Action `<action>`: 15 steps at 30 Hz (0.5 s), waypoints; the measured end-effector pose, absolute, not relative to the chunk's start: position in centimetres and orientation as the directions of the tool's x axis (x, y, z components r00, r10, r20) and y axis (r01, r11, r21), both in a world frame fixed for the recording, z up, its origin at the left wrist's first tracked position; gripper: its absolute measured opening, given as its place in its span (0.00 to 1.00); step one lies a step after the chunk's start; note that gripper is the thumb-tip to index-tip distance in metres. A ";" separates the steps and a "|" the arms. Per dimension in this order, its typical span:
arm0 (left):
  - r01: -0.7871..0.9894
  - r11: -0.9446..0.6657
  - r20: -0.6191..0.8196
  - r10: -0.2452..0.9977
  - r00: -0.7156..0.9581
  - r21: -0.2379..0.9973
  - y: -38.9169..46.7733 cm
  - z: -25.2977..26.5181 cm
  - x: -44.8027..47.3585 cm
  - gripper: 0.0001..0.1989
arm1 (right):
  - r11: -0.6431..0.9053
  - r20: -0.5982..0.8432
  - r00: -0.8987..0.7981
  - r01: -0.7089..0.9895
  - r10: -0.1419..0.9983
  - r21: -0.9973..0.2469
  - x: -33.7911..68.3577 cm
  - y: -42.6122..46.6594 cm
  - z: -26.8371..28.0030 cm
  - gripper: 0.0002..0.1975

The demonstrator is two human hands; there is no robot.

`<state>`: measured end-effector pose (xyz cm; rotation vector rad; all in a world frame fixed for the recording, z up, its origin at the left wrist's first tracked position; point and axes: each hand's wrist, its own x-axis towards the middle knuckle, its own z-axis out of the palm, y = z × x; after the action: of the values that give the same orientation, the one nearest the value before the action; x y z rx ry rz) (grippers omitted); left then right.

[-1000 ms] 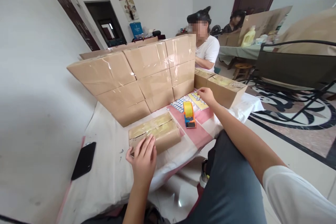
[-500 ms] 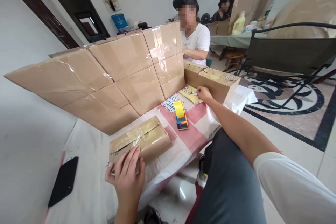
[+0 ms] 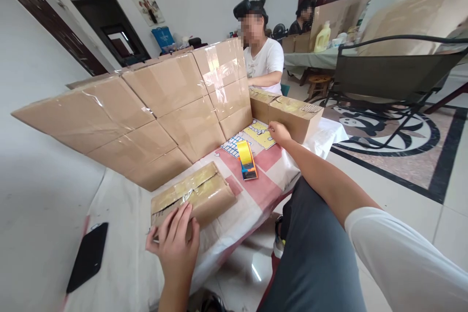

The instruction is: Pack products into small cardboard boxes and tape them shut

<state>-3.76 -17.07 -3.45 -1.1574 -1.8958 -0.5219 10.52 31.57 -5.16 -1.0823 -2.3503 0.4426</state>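
My left hand (image 3: 176,239) lies over the near end of a closed, taped cardboard box (image 3: 208,195), its fingers stretched out and apart across the top edge. Further off to the right, my right hand (image 3: 280,132) is closed, with thumb and fingertips pressed together. Whatever may be between those fingertips is too small to make out. Beneath and beside it is the yellow printed part of the tablecloth (image 3: 258,131). Between my hands sits a tape dispenser (image 3: 249,168) with a yellow roll, apart from both.
Stacked cardboard boxes (image 3: 186,112) form a wall along the table's far side. More boxes (image 3: 296,114) stand at the right end. A black phone-like slab (image 3: 87,258) lies at left. A co-worker (image 3: 265,61) in a white shirt sits behind the boxes; a dark chair (image 3: 387,70) stands right.
The view has shifted slightly, so the scene sits a little further left. My left hand stays on the box, and my right hand remains closed by the right-hand boxes.
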 end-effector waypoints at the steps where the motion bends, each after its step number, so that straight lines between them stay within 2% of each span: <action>1: 0.869 0.489 0.822 0.522 -0.229 -0.069 -17.1 -3.4 -3.8 0.21 | 0.646 0.312 -0.569 0.611 0.760 -0.458 10.5 31.5 -5.2 0.11; 7: 0.871 0.489 0.815 0.523 -0.248 -0.048 -17.0 -3.3 -3.7 0.20 | 0.698 0.175 -0.686 0.635 0.707 -0.332 10.7 31.0 -6.0 0.09; 15: 0.870 0.494 0.807 0.512 -0.296 0.006 -17.0 -3.4 -3.5 0.20 | 0.657 0.092 -0.660 0.706 0.746 -0.266 10.8 31.2 -5.9 0.13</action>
<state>-3.47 -17.02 -3.40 -1.1381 -1.9609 -0.5839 10.80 31.18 -5.92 -1.1874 -2.6797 0.3082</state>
